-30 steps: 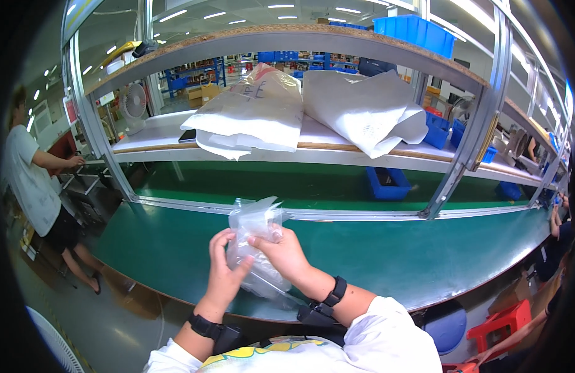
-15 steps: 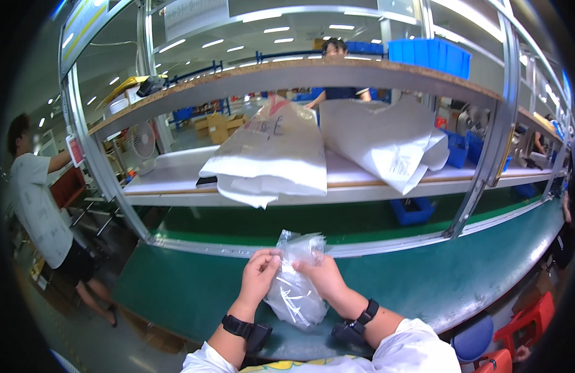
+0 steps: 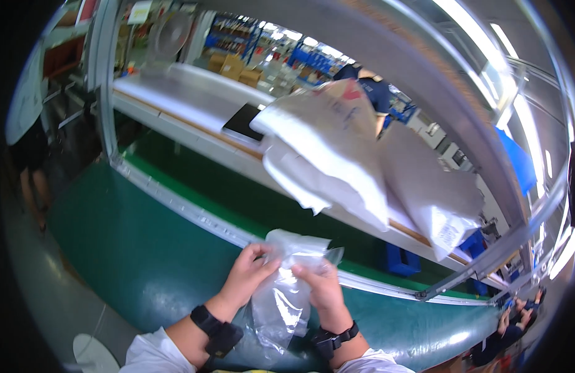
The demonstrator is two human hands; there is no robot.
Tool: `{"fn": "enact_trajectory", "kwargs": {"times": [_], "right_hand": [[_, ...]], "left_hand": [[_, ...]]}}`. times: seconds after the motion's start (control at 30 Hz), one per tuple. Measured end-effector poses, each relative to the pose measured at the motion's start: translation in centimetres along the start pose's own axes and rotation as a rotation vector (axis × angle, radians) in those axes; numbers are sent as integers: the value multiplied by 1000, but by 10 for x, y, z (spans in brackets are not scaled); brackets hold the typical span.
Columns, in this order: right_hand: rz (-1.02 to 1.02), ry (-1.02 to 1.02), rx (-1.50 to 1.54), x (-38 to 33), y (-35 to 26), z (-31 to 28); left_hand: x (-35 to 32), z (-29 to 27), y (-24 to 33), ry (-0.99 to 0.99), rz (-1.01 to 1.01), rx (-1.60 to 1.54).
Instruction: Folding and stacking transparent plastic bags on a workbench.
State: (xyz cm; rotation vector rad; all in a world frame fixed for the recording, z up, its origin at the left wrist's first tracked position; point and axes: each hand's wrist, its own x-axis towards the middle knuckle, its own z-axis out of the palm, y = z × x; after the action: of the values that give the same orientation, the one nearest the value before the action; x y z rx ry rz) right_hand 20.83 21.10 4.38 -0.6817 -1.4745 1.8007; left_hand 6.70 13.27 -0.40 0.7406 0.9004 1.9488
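Note:
A clear plastic bag hangs between my two hands, above the near part of the green worktop. My left hand pinches its upper left part between thumb and fingers. On the right side, my right hand grips the bag with the thumb laid across its front. The upper end of the bag sticks up past my fingers, and its lower part droops toward me, wrinkled and shiny. Whether anything lies inside it I cannot tell. Each wrist wears a black strap with a small dark block.
Beyond the green worktop runs a metal rail, then a shelf bearing two large whitish sacks and a flat black item. A blue bin sits beneath the shelf. Metal posts frame the bench. Other people stand left, behind and at far right.
My head view has tilted and swung left, so the bench slants down to the right. Both hands still hold the bag, which looks narrower and more stretched out now.

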Motion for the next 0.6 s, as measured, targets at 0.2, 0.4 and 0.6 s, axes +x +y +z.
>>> {"fn": "enact_trajectory", "kwargs": {"times": [0.2,0.4,0.6], "right_hand": [[35,-74,45,-3,-3,-9],[53,-120,69,-5,2,-5],[59,-81,17,-5,6,-6]], "left_hand": [[18,-5,16,-406,-464,-284],[15,-12,12,-440,-472,-241],[12,-10,19,-324,-370,-144]]}}
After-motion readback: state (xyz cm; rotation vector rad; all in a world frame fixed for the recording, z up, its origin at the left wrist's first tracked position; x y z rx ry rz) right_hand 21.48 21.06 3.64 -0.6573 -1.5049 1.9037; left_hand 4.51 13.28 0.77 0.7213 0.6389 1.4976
